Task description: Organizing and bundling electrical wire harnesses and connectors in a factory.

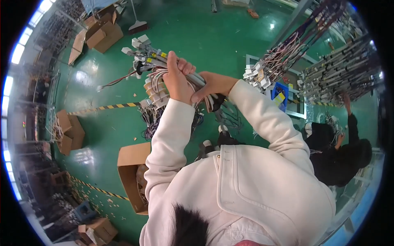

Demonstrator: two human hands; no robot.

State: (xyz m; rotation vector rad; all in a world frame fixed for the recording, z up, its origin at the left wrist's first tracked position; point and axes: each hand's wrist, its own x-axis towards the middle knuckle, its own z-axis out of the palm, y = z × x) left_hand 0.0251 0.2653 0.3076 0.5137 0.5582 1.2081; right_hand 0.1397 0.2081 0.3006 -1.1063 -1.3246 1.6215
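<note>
Gripping with both fists, the wire harness bundle (164, 67) was held by the left hand (177, 82) and right hand (213, 84) above the cardboard box (129, 172); bundling appeared underway, requiring steady tension next.

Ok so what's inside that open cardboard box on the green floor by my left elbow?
The open cardboard box shows only a dim brownish mass, seemingly coiled wires, along its right side. The left sleeve covers the rest, so its contents can't be identified.
</note>
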